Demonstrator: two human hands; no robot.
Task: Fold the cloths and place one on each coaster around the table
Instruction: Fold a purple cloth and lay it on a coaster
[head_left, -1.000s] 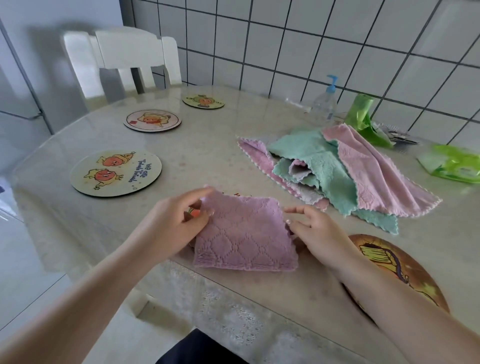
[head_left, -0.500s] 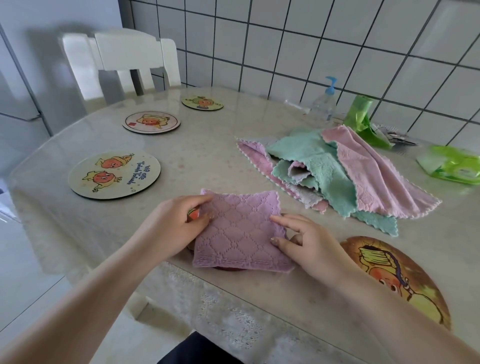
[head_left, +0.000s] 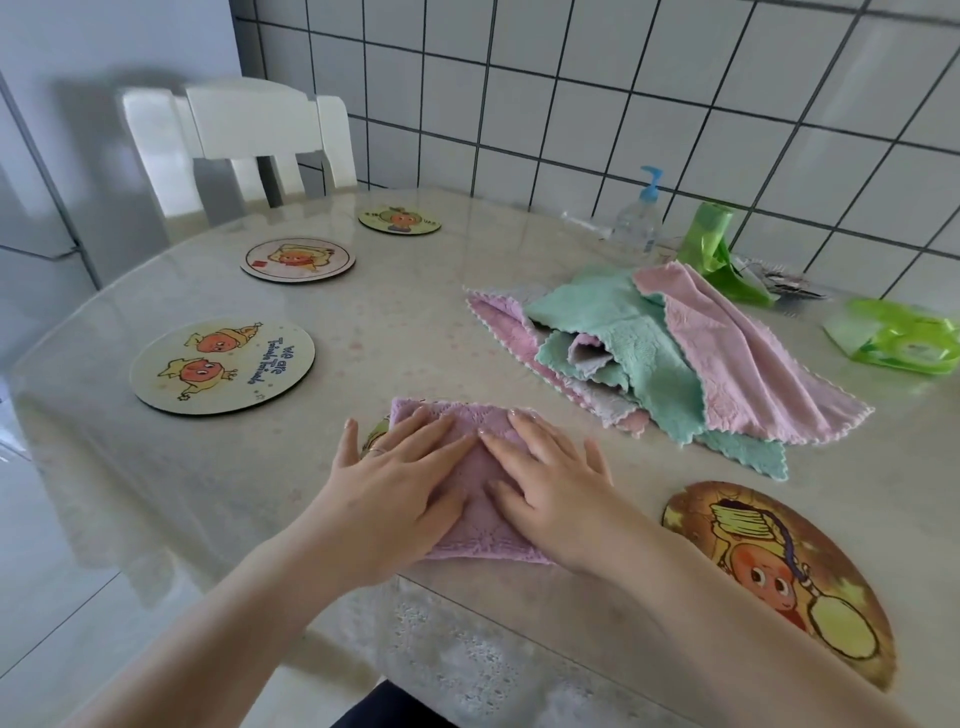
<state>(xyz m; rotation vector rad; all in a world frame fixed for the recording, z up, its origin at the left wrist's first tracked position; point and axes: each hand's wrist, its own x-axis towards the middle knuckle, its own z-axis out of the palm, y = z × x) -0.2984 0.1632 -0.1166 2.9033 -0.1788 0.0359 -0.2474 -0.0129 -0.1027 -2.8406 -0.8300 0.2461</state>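
At lower centre, left hand (head_left: 400, 483) and right hand (head_left: 550, 488) lie flat, fingers spread, pressing the folded cloth (head_left: 470, 486), gripping nothing. Left-frame coaster (head_left: 222, 365) reads "We are Twinkle Twinkle". Worktop (head_left: 395, 332) pale.

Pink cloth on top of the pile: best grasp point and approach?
Probably pinch the pink cloth at its near-right scalloped corner, coming from the right. That corner lies flat on the table, clear of the teal cloth, so lifting there should peel it off without dragging the others.
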